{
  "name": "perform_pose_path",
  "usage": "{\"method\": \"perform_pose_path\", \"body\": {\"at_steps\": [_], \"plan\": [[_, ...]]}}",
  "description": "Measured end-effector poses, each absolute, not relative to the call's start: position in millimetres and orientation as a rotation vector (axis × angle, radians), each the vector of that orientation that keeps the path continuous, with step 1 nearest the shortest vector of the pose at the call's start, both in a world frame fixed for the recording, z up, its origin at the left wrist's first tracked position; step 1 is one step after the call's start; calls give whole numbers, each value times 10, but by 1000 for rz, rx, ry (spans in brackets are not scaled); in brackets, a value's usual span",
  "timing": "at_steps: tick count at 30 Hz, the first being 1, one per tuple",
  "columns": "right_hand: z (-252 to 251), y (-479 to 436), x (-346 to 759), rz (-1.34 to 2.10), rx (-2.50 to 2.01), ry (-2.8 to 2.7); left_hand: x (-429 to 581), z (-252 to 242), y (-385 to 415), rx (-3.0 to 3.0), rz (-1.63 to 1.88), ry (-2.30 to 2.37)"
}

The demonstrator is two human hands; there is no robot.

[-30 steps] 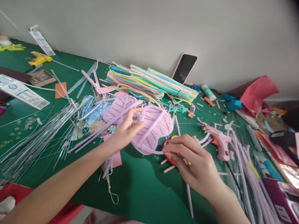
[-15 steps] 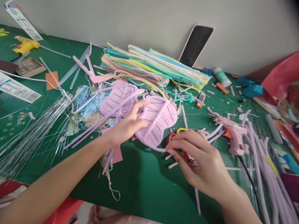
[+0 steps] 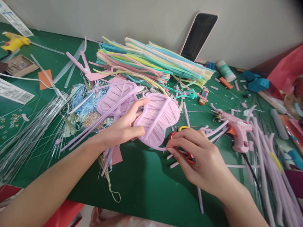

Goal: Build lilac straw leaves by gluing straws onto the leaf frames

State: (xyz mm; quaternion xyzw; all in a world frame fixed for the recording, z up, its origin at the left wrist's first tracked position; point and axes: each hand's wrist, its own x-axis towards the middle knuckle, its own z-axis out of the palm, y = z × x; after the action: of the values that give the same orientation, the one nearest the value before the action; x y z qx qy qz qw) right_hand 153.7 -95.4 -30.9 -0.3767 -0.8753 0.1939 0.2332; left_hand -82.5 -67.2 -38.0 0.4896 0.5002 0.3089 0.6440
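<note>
My left hand (image 3: 127, 126) grips a lilac wing-shaped piece (image 3: 157, 118) by its left edge, thumb and forefinger pressed on it. The piece is made of fuzzy pipe cleaners, with a rim, a rib down the middle and dark gaps between strips. At its lower right, a loose pipe cleaner end runs into the fingertips of my right hand (image 3: 196, 154), which are pinched shut on it. Scissors with red and yellow handles (image 3: 183, 128) show behind and beneath the right fingers; their blades are hidden. A second similar lilac wing (image 3: 115, 97) lies behind my left hand.
Bundles of coloured pipe cleaners (image 3: 146, 60) lie at the back, before a leaning phone (image 3: 200, 36). A pink glue gun (image 3: 239, 129) and lilac pipe cleaners (image 3: 272, 164) are at right. Silver wires (image 3: 30, 138), blue tassels (image 3: 81, 99) and a yellow glue gun (image 3: 15, 42) occupy the left.
The view has shifted slightly, so most of the table appears a little higher and further left. Both hands keep their hold; my left thumb sits slightly lower on the wing piece.
</note>
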Motion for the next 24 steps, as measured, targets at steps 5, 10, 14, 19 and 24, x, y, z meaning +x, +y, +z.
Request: {"method": "perform_pose_path", "body": {"at_steps": [5, 10, 14, 19, 24], "plan": [[-297, -952, 1549, 537, -1060, -2405, -840, -369, -673, 1209, 769, 1114], [-290, -952, 1547, 551, -1080, -2402, -833, -390, -678, 1283, 751, 1096], [-295, -946, 1528, 545, -1090, -2383, -826, -400, -675, 1289, 749, 1118], [-295, -933, 1546, 533, -1087, -2345, -835, -402, -664, 1186, 769, 1083], [-284, -918, 1583, 505, -1085, -2325, -806, -363, -669, 946, 781, 1012]]}}
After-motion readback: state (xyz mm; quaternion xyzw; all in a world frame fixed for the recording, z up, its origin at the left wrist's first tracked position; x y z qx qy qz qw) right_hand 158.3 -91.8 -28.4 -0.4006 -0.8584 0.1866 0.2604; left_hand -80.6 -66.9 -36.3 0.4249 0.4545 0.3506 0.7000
